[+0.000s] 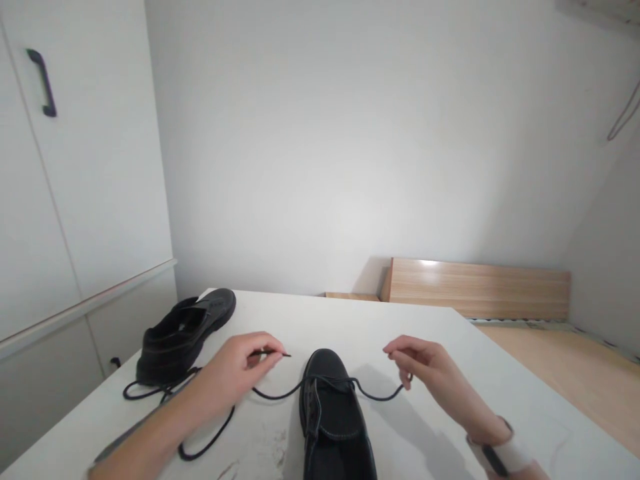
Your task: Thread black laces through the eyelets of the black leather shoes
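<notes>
My left hand (pixel 245 360) and right hand (pixel 429 363) flank a black shoe (pixel 343 410) on a white table (pixel 370 327), each apart from the leather. The shoe points its toe away from me, level with my fingers, while its opening lies nearer my body, between my forearms. A black shoelace (pixel 381 399) crosses the upper and sags on either side. Thumb and fingers of my left hand are pinched around the lace, a dark tip jutting toward the toe; those of my right are drawn together, the lace running up to the lower fingers. Beyond my left forearm, a second black shoe (pixel 160 363) sits near the table's edge, loose lace beside its heel.
</notes>
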A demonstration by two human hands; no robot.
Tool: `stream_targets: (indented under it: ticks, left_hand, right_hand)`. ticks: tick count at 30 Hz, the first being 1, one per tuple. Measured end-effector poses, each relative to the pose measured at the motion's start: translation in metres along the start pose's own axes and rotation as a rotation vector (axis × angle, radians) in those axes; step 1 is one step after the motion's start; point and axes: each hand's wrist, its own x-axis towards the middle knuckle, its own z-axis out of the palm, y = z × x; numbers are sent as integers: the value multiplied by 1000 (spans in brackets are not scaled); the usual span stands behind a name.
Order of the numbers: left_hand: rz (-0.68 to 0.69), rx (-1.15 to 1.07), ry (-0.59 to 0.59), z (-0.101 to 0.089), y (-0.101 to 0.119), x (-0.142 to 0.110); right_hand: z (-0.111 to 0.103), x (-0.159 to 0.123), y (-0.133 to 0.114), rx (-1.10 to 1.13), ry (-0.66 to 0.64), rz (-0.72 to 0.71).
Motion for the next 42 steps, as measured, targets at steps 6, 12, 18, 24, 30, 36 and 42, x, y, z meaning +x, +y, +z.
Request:
stream_targets:
  ticks: [6,12,18,24,30,36,42]
  left_hand:
    - [83,36,-116,43,7,2]
    - [218,161,-57,54,-6,-8]
    - [315,255,-15,57,-5,-12]
    - [343,262,-14,55,2,-18]
    - [347,337,-13,55,5,-19]
    - [344,389,-19,55,5,-19]
    - [312,409,-32,57,4,-18]
  right_hand:
    - [40,15,1,116,-280,-11]
    - [43,-2,12,-59,-302,9]
    - [48,-5,-1,-292,-267,-163]
    - [44,-9,-4,-270,-314,-121]
    - [45,-11,-5,-291,-302,-143]
    - [45,-11,-5,-284,-316,-155]
    - [48,-11,-8,-334,-300,-131]
